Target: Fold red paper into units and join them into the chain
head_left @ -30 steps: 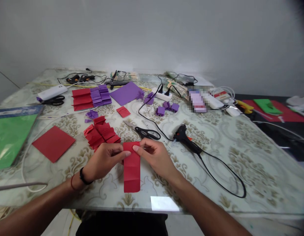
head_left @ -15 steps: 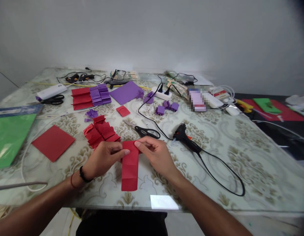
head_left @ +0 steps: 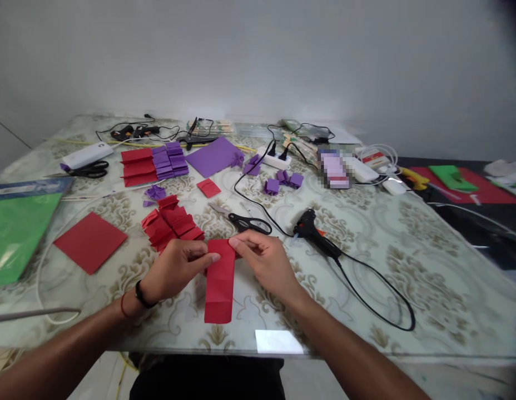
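Note:
A creased red paper strip (head_left: 219, 286) hangs between my hands near the table's front. My left hand (head_left: 178, 269) pinches its upper left side, thumb on the face and fingers curled behind. At the upper right corner, my right hand (head_left: 264, 258) grips the edge between thumb and fingers. Just beyond my left hand lies a pile of folded red paper pieces (head_left: 170, 222). A flat red paper square (head_left: 91, 243) rests to the left. Scissors with black handles (head_left: 249, 223) lie behind my right hand, and a black glue gun (head_left: 314, 230) is to its right.
Pleated red paper (head_left: 138, 166) and pleated purple paper (head_left: 170, 161) lie farther back, near a purple sheet (head_left: 212, 155). A white power strip (head_left: 277, 159) has black plugs in it. The glue gun's cable (head_left: 391, 286) loops at right. A green paper pack (head_left: 20, 233) is at left.
The lower end of the red paper strip has swung slightly to the left. Both hands keep nearly the same place and hold.

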{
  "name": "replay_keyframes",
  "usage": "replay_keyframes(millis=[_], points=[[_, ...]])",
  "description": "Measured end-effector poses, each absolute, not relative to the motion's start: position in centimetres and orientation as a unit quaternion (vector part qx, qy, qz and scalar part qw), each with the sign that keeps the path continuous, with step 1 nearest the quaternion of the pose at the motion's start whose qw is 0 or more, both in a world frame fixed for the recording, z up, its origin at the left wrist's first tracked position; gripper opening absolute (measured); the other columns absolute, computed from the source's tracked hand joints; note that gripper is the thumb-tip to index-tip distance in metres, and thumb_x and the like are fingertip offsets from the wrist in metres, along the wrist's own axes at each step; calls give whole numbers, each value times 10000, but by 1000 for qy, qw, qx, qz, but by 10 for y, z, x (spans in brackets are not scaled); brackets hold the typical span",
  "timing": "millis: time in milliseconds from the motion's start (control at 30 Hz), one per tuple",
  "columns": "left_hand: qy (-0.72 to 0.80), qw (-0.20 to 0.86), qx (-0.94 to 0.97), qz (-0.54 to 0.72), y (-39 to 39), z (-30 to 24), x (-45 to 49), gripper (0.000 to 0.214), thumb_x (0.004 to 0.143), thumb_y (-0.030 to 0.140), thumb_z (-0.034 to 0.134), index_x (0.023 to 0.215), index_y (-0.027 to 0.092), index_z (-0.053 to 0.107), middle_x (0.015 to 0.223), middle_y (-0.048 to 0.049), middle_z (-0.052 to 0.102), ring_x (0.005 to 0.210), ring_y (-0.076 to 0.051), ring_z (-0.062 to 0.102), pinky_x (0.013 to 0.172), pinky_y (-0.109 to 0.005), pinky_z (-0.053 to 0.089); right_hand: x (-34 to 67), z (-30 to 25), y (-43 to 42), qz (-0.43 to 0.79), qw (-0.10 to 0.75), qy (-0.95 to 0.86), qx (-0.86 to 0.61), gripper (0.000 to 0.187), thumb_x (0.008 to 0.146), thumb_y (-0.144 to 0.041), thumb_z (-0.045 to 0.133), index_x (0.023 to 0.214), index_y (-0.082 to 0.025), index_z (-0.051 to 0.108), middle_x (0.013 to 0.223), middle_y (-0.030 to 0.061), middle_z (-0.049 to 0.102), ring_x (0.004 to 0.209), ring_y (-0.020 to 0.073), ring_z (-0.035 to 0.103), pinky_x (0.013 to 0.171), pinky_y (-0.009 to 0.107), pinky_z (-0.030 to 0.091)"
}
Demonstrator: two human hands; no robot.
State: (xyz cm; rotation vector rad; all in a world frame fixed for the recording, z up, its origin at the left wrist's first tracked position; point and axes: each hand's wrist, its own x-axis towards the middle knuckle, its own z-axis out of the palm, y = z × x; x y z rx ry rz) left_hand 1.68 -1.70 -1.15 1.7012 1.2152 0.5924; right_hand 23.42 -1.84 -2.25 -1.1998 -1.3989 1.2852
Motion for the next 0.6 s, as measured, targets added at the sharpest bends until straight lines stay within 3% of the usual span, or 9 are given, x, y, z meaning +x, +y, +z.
replay_keyframes(millis=[133, 300, 433, 600], points=[[501, 438, 702, 254, -15, -14, 13, 436, 960, 451, 627, 631, 172, 571, 591, 33, 535, 576, -117, 463, 547, -244, 331, 235, -22, -17, 564, 401, -552, -465, 318, 866, -505, 762, 891, -189, 755, 771, 23, 765, 711, 186, 699, 701, 301, 551], [508, 424, 703, 260, -12, -12, 13, 462, 944, 461, 635, 603, 173, 516, 570, 47, 451, 562, -108, 409, 540, -245, 306, 234, -21, -17, 561, 381, -560, -477, 347, 821, -514, 810, 747, -191, 710, 667, 5, 723, 629, 162, 659, 641, 275, 524], [501, 428, 699, 277, -12, -8, 14, 440, 951, 444, 619, 612, 173, 546, 578, 38, 505, 562, -110, 452, 534, -233, 341, 233, -19, -17, 581, 363, -567, -457, 341, 843, -522, 791, 796, -190, 731, 699, 5, 729, 658, 163, 667, 655, 273, 520], [499, 450, 677, 302, -11, -6, 17, 427, 929, 434, 645, 601, 178, 549, 570, 36, 527, 574, -121, 537, 545, -217, 417, 235, -20, -16, 551, 339, -601, -469, 386, 849, -535, 780, 693, -192, 697, 625, -15, 671, 588, 140, 600, 593, 259, 464]])
